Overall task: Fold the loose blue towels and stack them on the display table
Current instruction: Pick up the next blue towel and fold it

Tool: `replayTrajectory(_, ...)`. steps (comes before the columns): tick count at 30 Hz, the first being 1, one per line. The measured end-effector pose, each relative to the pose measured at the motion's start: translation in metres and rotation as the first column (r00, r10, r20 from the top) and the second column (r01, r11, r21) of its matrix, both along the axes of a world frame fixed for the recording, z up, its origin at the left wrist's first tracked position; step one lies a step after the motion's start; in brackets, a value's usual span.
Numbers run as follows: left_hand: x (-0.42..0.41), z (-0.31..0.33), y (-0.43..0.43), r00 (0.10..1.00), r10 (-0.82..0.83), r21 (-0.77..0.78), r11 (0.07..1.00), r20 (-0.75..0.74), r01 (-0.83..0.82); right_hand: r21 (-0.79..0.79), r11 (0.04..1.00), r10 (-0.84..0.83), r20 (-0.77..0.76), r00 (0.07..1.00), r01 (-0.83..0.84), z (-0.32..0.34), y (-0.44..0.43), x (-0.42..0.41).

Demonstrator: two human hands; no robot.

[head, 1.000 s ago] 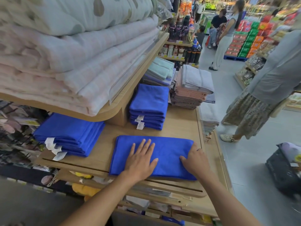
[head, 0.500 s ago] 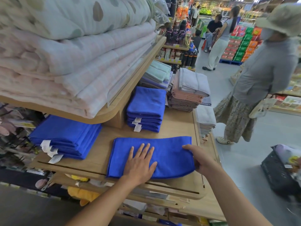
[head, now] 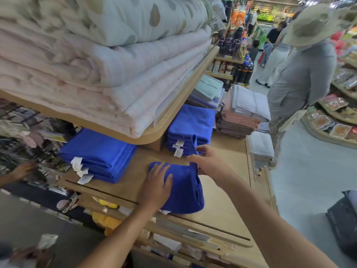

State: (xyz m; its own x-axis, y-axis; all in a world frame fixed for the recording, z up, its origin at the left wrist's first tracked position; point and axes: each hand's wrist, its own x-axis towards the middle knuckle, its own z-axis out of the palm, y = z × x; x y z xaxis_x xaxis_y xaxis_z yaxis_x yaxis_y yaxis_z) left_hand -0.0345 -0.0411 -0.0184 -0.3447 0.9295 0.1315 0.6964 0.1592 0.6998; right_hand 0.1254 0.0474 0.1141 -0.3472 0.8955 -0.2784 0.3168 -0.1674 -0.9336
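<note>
Left hand [head: 156,187]: mine lies flat with straight fingers, pressing down on the left part of the blue towel [head: 186,196].
Right hand [head: 209,164]: my fingers are curled and pinch the towel's right end, which stands up off the wood as a narrow upright flap.
Blue towel: it sits on the display table [head: 224,202] close to the near edge, about midway along it. It is partly folded, and its right side bulges in a rounded fold.
Back stack [head: 191,122]: folded blue towels with white tags lie just behind the raised flap, deeper in on the table.
Left stack [head: 100,151]: more folded blue towels lie toward the table's left edge, tucked under the upper shelf [head: 173,117], with white tags hanging off their near side.
Upper shelf: it carries a thick pile of pale quilts [head: 116,74].
Far right corner: a stack of pink and grey towels [head: 243,113] sits there.
Aisle: a person in a grey top and brimmed hat [head: 301,74] stands beyond the table's right edge.
</note>
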Motion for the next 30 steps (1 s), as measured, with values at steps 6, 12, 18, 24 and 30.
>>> replayTrajectory(6,-0.035,0.004,-0.016,0.713,0.259,-0.149,0.965,0.652,-0.215,0.021,0.967,0.245,0.214,0.946,-0.255,-0.019,-0.009,-0.09)
replayTrajectory(12,-0.045,0.009,-0.015,0.414,0.136,-0.043,0.973,0.9,-0.227,0.161,0.904,0.309,0.396,0.865,-0.397,-0.058,-0.026,-0.121)
replayTrajectory(18,-0.05,0.006,-0.012,0.894,0.142,0.029,0.985,0.425,-0.17,0.457,0.868,0.048,0.313,0.949,-0.195,-0.076,-0.016,-0.059)
replayTrajectory(24,-0.027,-0.012,0.008,0.914,-0.176,-0.154,0.98,-0.366,0.127,0.563,0.665,-0.032,0.677,0.735,-0.49,-0.115,-0.033,-0.015)
replayTrajectory(30,-0.036,-0.03,0.006,0.895,-0.192,-0.239,0.966,-0.403,0.1,0.427,0.669,-0.027,0.831,0.555,-0.608,-0.142,-0.033,-0.01)
